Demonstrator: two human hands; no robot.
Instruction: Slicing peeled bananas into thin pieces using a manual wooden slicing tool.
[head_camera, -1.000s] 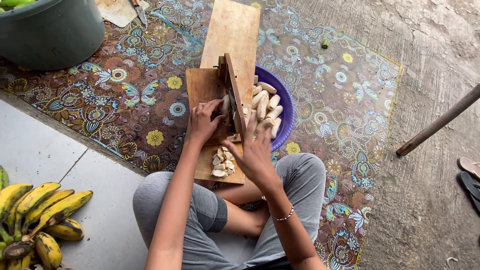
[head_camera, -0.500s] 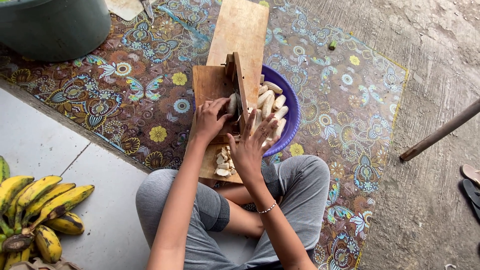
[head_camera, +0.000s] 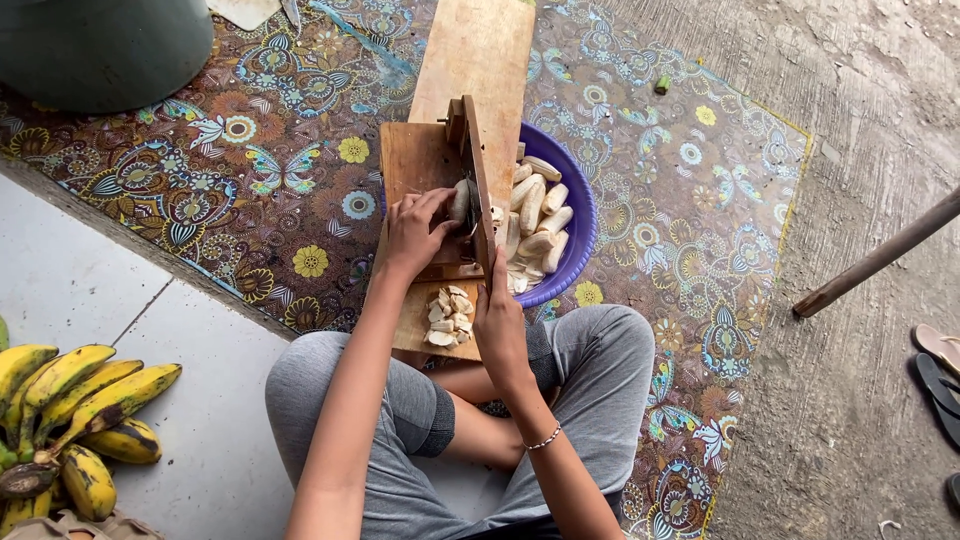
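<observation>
So my left hand grips a peeled banana against the wooden slicer, right hand closed on its blade handle; small slice pile done near me, purple bowl of bananas still full on the right.

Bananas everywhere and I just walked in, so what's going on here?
A person sits cross-legged at a wooden slicer board. The left hand presses a peeled banana against the hinged blade, and the right hand holds its near end. Cut slices lie on the board, peeled bananas fill the purple bowl, and unpeeled bananas lie at left.
</observation>
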